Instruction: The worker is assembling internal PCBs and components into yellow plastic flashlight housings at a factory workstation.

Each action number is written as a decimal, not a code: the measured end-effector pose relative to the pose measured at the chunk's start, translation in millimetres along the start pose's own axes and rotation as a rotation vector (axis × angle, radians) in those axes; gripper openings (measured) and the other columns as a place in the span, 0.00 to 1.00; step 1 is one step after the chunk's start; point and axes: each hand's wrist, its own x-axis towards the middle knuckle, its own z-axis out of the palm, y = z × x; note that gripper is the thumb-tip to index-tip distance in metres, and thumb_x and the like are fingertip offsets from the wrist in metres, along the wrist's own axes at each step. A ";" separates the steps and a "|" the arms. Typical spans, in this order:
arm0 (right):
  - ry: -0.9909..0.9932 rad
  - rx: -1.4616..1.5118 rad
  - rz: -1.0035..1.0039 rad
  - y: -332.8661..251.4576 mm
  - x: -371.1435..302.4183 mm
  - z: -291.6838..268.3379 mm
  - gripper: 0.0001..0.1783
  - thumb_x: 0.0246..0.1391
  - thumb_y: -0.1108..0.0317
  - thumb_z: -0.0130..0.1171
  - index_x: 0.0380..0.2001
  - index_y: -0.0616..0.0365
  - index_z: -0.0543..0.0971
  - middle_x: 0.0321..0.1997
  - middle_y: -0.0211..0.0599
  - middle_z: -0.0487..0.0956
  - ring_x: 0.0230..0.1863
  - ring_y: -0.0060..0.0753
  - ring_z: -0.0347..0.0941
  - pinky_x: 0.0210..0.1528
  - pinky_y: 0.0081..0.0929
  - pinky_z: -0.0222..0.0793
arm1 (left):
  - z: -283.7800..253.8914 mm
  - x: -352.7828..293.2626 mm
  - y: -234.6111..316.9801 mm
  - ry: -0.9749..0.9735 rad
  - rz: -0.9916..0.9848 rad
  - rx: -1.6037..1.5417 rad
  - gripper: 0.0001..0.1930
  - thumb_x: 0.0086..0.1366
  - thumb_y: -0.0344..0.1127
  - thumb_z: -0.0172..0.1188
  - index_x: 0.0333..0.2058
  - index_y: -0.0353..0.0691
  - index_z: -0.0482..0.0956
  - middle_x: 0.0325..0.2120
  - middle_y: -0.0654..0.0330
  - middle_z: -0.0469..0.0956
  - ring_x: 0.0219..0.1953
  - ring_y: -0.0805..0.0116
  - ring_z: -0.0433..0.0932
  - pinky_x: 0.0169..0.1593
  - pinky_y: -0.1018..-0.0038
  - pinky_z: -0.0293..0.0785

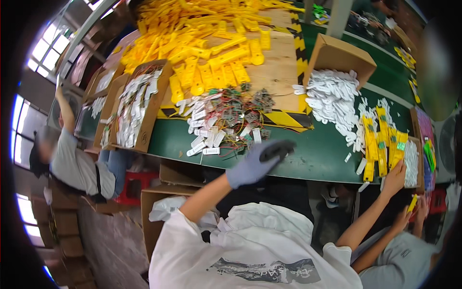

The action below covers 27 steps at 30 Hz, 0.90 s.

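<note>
My left hand, in a grey glove with black-coated fingers, hovers over the near edge of the green table. Motion smears its fingers, so whether they hold anything is unclear. Just beyond it is a pile of white plastic pieces and small circuit boards with thin coloured wires. At the right, my bare right hand has its fingers closed on the near end of a yellow plastic casing. Beside that lie more yellow casings with green parts in them.
A big heap of yellow casings covers the wooden board. White pieces spill from a cardboard box; another open box stands left. A co-worker's hand holds a small yellow piece near my right arm. Another person sits left.
</note>
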 end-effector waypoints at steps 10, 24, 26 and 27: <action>-0.060 -0.089 -0.011 8.5 6.3 36.6 0.26 0.60 0.48 0.41 0.45 0.59 0.75 0.44 0.50 0.76 0.45 0.53 0.71 0.46 0.41 0.66 | -210.0 160.0 -72.1 0.604 -0.105 1.349 0.31 0.55 0.48 0.58 0.56 0.50 0.63 0.51 0.49 0.68 0.51 0.47 0.68 0.51 0.59 0.66; -0.556 0.896 -0.586 -180.4 -143.4 9.8 0.09 0.44 0.75 0.59 0.33 0.61 0.78 0.33 0.41 0.77 0.37 0.41 0.73 0.42 0.28 0.67 | -213.7 114.7 -20.5 0.777 0.404 0.944 0.37 0.48 0.39 0.68 0.57 0.41 0.63 0.33 0.53 0.76 0.36 0.62 0.75 0.41 0.70 0.71; -0.613 0.920 -0.579 -197.0 -161.7 28.8 0.11 0.44 0.72 0.60 0.34 0.59 0.78 0.35 0.39 0.77 0.38 0.42 0.72 0.42 0.30 0.67 | -206.3 96.9 -4.3 0.934 0.600 0.826 0.28 0.52 0.34 0.67 0.50 0.32 0.68 0.34 0.57 0.76 0.36 0.71 0.73 0.41 0.73 0.71; -0.657 0.873 -0.642 -209.3 -169.1 32.3 0.12 0.45 0.71 0.60 0.35 0.58 0.77 0.36 0.37 0.76 0.39 0.41 0.71 0.42 0.31 0.67 | -205.6 78.4 0.2 1.005 0.644 0.791 0.28 0.53 0.31 0.65 0.52 0.32 0.65 0.36 0.56 0.74 0.38 0.69 0.72 0.42 0.71 0.71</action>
